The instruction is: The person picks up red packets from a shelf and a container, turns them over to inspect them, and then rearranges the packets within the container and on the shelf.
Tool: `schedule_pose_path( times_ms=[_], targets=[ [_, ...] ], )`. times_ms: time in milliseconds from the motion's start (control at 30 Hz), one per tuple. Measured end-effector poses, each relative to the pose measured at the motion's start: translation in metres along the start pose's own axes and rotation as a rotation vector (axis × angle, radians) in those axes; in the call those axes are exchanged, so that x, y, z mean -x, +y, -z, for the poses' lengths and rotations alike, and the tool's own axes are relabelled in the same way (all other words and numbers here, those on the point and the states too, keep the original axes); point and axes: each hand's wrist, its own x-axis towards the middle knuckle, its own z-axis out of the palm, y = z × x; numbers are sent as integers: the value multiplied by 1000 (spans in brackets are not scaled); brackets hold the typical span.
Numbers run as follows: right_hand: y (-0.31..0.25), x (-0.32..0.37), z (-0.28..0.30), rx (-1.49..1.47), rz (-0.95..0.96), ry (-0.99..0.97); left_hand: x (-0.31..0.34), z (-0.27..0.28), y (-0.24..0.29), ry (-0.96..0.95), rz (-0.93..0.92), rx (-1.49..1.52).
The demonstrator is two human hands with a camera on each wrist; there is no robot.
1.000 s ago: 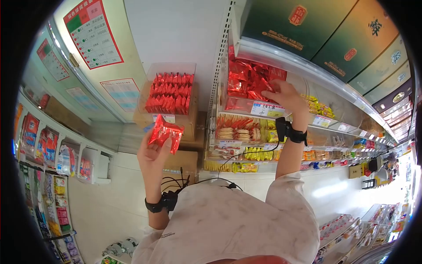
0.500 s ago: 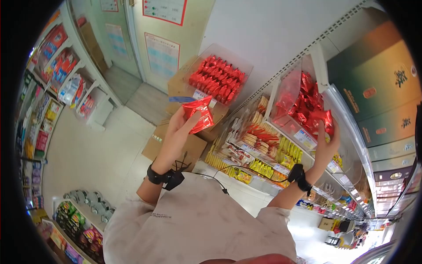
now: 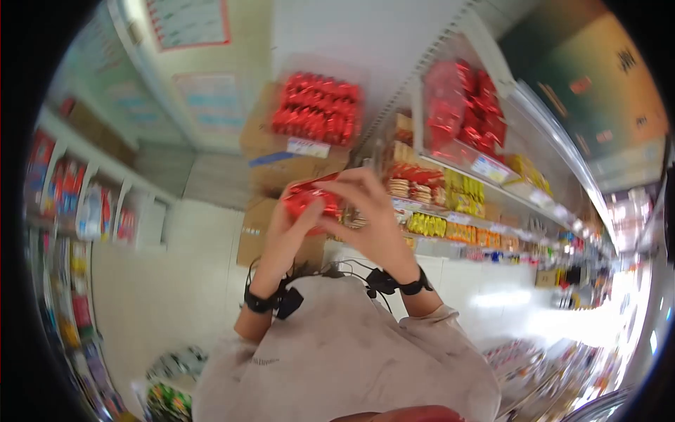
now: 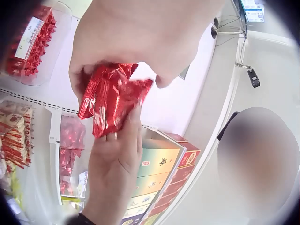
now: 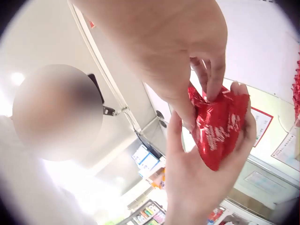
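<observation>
In front of the torso, both hands come together on shiny red foil snack packets (image 3: pixel 301 200). My left hand (image 3: pixel 283 235) holds them from the left, its thumb across the front. From the right, my right hand (image 3: pixel 376 224) pinches at the same packets with thumb and fingers. Two red packets (image 4: pixel 117 101) overlap in the left wrist view, one partly tucked behind the other. The right wrist view shows red foil (image 5: pixel 218 129) between the fingertips of one hand and the palm of the other.
A clear bin of red packets (image 3: pixel 316 112) stands on a cardboard box (image 3: pixel 256 133) ahead. To the right, a shelf carries another bin of red packets (image 3: pixel 481 119), yellow packets (image 3: pixel 464 193) and large green-gold boxes (image 3: pixel 598 77). Stocked shelving (image 3: pixel 91 179) lines the left.
My right hand has left the shelf bin with a red packet and moved left to my left hand. The head view has turned, and my left hand still holds its packet.
</observation>
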Motion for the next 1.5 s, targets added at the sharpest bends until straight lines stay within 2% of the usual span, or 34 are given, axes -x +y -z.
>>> schedule_pose_path(
  times_ms=[100, 200, 367, 433, 533, 633, 733, 767, 867, 967, 1067, 1133, 1167, 1200, 1233, 1267, 1367, 1433, 1500],
  targets=[
    [-2, -2, -14, 54, 48, 99, 1, 11, 1, 94, 128, 135],
    [-13, -3, 18, -72, -78, 153, -12, 26, -9, 100, 112, 181],
    [34, -2, 112, 275, -43, 657, -24, 27, -1, 137, 34, 169],
    [53, -6, 157, 300, -65, 740, -24, 19, 5, 160, 8, 142],
    [106, -23, 208, 342, -311, 745, -26, 8, 10, 139, -32, 119],
    [162, -47, 225, 419, -444, 463, -31, 9, 9, 184, -40, 18],
    [171, -65, 217, 574, -467, 371, -37, 8, 13, 219, -103, 38],
    [168, -69, 212, 539, -505, 403, -40, 5, 16, 213, -118, 42],
    [178, -81, 204, 710, -485, 417, -41, -1, 19, 225, -131, 55],
    [195, -92, 199, 663, -132, 642, -45, -9, 21, 257, -111, 25],
    [181, -96, 204, 519, -207, 595, -48, -10, 17, 208, -87, 8],
    [207, -98, 206, 747, -205, 651, -53, -10, 7, 202, -120, -10],
    [197, -88, 206, 769, -159, 677, -50, -7, 7, 218, -140, -33],
    [189, -82, 213, 719, -264, 566, -43, -9, 11, 276, -120, -36],
    [174, -72, 215, 643, -264, 570, -41, -16, 14, 327, -113, -34],
    [178, -62, 215, 662, -145, 680, -45, -18, 18, 356, -114, -23],
    [117, -23, 192, 430, -45, 877, -47, -9, 18, 386, -186, 15],
    [84, -3, 172, 188, -38, 923, -52, 7, 7, 389, -192, 25],
    [79, 11, 149, 115, 76, 1002, -48, 8, 3, 395, -173, 38]
  ],
)
